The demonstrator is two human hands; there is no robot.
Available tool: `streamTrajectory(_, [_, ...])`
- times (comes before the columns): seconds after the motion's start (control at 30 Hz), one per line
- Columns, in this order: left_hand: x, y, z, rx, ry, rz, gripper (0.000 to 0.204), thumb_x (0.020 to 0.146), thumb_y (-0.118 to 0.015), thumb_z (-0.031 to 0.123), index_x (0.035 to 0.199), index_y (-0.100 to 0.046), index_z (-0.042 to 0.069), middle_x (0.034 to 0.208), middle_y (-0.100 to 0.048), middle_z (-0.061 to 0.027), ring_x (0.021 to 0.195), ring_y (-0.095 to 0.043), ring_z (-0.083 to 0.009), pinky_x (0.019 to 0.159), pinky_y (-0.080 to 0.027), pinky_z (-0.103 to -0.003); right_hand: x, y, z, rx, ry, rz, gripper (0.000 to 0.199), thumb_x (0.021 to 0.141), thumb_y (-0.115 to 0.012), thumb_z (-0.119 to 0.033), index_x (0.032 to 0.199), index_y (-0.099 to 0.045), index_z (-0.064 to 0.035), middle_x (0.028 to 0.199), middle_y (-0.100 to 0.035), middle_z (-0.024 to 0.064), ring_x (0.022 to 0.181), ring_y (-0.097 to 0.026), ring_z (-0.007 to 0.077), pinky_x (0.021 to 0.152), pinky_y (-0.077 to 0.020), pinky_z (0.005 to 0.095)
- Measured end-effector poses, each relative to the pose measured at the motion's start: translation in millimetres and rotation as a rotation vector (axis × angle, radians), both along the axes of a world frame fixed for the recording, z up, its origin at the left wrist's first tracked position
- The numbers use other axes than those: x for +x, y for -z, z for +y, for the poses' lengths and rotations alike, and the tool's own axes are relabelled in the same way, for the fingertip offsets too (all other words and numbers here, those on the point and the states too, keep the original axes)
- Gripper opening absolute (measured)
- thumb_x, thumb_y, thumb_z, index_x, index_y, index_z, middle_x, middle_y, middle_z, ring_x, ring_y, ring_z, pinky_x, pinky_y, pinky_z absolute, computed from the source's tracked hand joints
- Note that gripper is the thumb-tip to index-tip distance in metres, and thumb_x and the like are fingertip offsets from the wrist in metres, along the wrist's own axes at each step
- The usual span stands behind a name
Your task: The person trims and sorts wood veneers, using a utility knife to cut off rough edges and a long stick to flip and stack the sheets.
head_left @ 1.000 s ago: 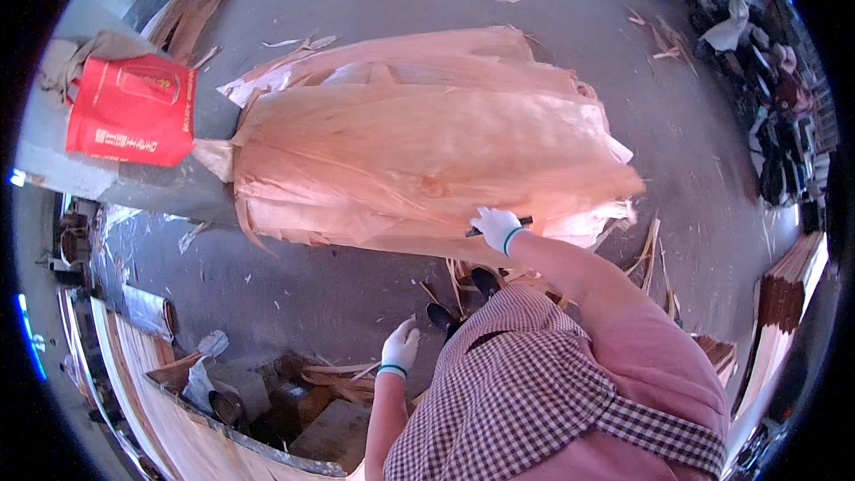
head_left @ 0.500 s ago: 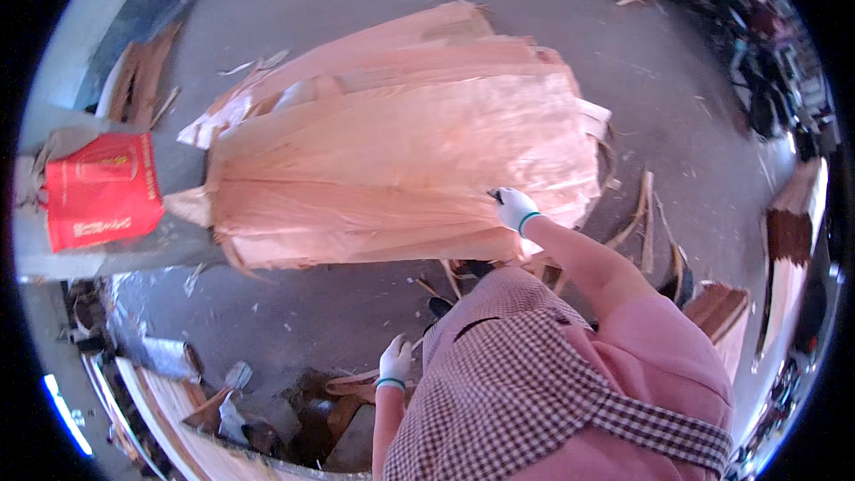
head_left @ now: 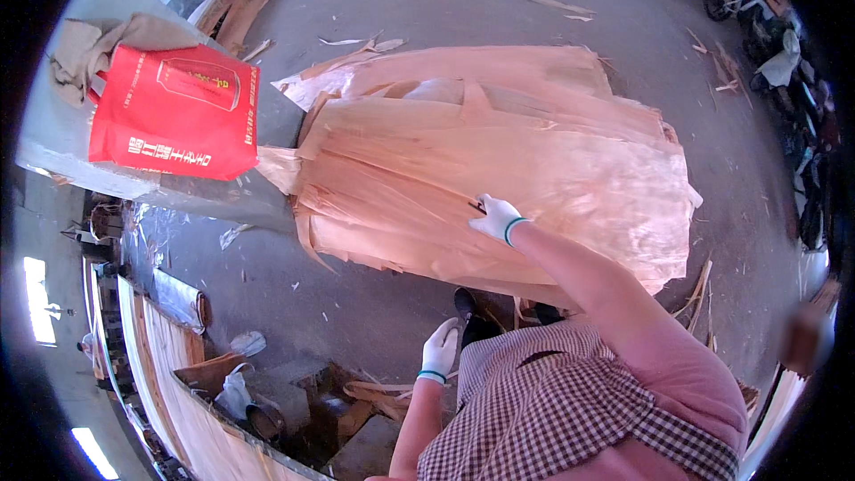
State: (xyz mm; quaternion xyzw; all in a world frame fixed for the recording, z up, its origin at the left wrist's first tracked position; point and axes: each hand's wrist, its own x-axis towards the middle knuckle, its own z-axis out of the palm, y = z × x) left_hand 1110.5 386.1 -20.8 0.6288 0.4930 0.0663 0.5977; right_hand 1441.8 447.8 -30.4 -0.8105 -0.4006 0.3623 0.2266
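Observation:
A stack of thin, pinkish-tan wood veneer sheets (head_left: 525, 160) lies in front of me, its edges ragged and overlapping. Over its near part is my right hand (head_left: 499, 219), in a white glove with a teal cuff. Its fingers are closed on a small dark tool (head_left: 478, 207) whose tip points left; its exact kind is too small to make out. Low beside my apron, my left hand (head_left: 440, 349) hangs in a matching glove, fingers loosely stretched, holding nothing I can see.
A red bag (head_left: 174, 116) and a grey cloth (head_left: 107, 49) sit on a pale surface at the left. Wood scraps (head_left: 561, 7) litter the floor. At lower left stands a wooden-sided bin (head_left: 191, 392) with offcuts. Dark clutter (head_left: 788, 98) lines the right side.
The view has turned left, so the veneer stack and red bag appear farther right. My right hand has moved left across the veneer, still holding the dark tool. My left hand stays low.

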Motion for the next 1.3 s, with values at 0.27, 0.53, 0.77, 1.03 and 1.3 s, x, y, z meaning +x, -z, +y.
streamTrajectory(0.27, [-4, 38, 152, -0.064, -0.154, -0.245, 0.04, 0.093, -0.054, 0.009, 0.131, -0.049, -0.001, 0.118, -0.061, -0.008, 0.101, -0.058, -0.015, 0.088, -0.045, -0.024, -40, 30, 89, -0.181, -0.057, -0.042, 0.042, 0.078, -0.064, -0.029, 0.111, -0.055, -0.0043, 0.104, -0.065, 0.0203, 0.099, -0.062, 0.0388, 0.084, -0.0507, 0.0444])
streamTrajectory(0.53, [68, 73, 255, -0.728, -0.685, -0.184, 0.066, 0.084, -0.066, 0.04, 0.138, -0.037, 0.016, 0.129, -0.044, -0.0064, 0.111, -0.045, -0.0255, 0.088, -0.043, -0.054, -75, 5, 56, -0.066, 0.197, -0.136, 0.048, 0.08, -0.062, -0.018, 0.125, -0.047, -0.0077, 0.136, -0.043, 0.0207, 0.109, -0.057, 0.0388, 0.087, -0.0503, 0.045])
streamTrajectory(0.77, [109, 128, 282, -0.562, -0.729, -0.286, 0.051, 0.086, -0.065, 0.028, 0.13, -0.044, 0.013, 0.12, -0.052, -0.008, 0.1, -0.052, -0.0256, 0.082, -0.049, -0.042, -40, 28, 49, -0.225, 0.135, -0.091, 0.023, 0.085, -0.051, -0.009, 0.105, -0.061, -0.0049, 0.104, -0.065, 0.0206, 0.099, -0.063, 0.0375, 0.082, -0.0515, 0.044])
streamTrajectory(1.03, [121, 47, 316, -0.374, -0.43, -0.68, 0.024, 0.092, -0.06, 0.021, 0.114, -0.055, 0.016, 0.105, -0.061, -0.0017, 0.093, -0.057, -0.0159, 0.079, -0.049, -0.03, -52, -66, 37, 0.299, 0.141, -0.343, 0.016, 0.082, -0.054, -0.012, 0.098, -0.057, -0.0107, 0.096, -0.054, 0.0116, 0.083, -0.062, 0.0333, 0.07, -0.0512, 0.0448])
streamTrajectory(1.3, [31, 90, 255, -1.035, -0.754, -0.675, 0.063, 0.083, -0.048, 0.062, 0.121, -0.056, 0.012, 0.123, -0.058, -0.0104, 0.114, -0.053, -0.0297, 0.097, -0.042, -0.054, -155, -6, 7, -0.035, -0.397, -0.193, 0.029, 0.086, -0.051, -0.012, 0.114, -0.057, -0.0103, 0.101, -0.058, 0.0137, 0.089, -0.064, 0.0321, 0.073, -0.0528, 0.0434])
